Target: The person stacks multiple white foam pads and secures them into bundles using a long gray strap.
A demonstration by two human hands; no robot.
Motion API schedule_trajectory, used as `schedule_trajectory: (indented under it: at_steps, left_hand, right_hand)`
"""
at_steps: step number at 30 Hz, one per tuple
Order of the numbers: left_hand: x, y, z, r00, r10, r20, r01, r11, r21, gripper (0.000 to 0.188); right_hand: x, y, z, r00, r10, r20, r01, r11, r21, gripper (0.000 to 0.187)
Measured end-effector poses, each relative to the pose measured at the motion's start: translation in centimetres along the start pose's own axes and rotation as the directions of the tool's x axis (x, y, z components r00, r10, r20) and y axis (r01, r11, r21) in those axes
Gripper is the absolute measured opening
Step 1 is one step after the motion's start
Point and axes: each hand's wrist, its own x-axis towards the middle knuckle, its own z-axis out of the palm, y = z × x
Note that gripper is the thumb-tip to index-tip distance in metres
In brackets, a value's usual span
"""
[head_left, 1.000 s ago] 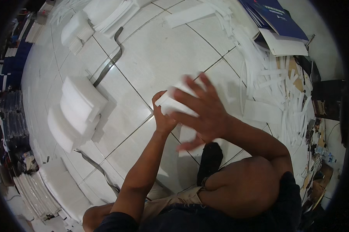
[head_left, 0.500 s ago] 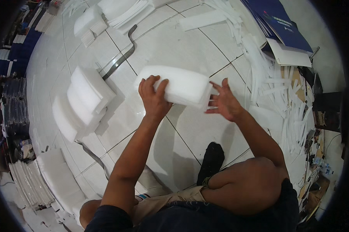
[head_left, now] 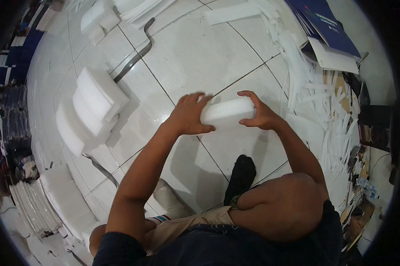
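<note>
The fingers of the left hand (head_left: 186,116) were spread, the thumb well apart from them, clasping one end of a white block (head_left: 229,111). The right hand (head_left: 266,116) gripped the other end, its fingers curled round the far edge and its thumb on the near one. So the block was held between the two hands, out beyond the bare knee (head_left: 297,197); whether it touched the tiles (head_left: 195,48) I couldn't tell. Nearer the person stood a foot (head_left: 241,177) in a black sock. To the left sat a foam stack (head_left: 93,104), a grey strap (head_left: 135,61) beside it. On the right, white strips (head_left: 319,111) lay heaped near some blue folders (head_left: 326,26).
</note>
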Motion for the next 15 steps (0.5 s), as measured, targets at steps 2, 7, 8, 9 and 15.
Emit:
schedule_trajectory:
  at_steps: [2, 7, 8, 9, 15]
  left_hand:
    - [2.0, 1.6, -0.2, 0.944, -0.06, 0.323, 0.085, 0.994, -0.064, 0.082]
    - [1.4, 4.2, 3.2, 0.977, -0.176, 0.122, 0.156, 0.975, 0.157, 0.064]
    - [1.3, 4.2, 3.7, 0.986, -0.164, -0.007, 0.162, 0.968, 0.191, 0.065]
    - [1.2, 4.0, 3.9, 0.982, -0.185, 0.026, 0.177, 0.965, 0.192, 0.065]
    - [-0.2, 2.1, 3.0, 0.976, -0.219, 0.019, 0.216, 0.972, 0.097, 0.068]
  right_hand:
    - [-0.2, 0.9, -0.5, 0.993, -0.052, -0.105, 0.02, 0.957, -0.29, 0.076]
    - [0.2, 2.9, -1.0, 0.984, -0.108, -0.144, 0.038, 0.907, -0.419, 0.082]
    - [0.5, 3.1, -1.0, 0.989, -0.043, -0.139, -0.019, 0.911, -0.413, 0.083]
    - [0.8, 3.4, -0.9, 0.99, -0.046, -0.13, -0.012, 0.911, -0.412, 0.083]
    - [2.9, 4.9, 0.9, 0.928, -0.307, -0.211, 0.234, 0.922, -0.31, 0.093]
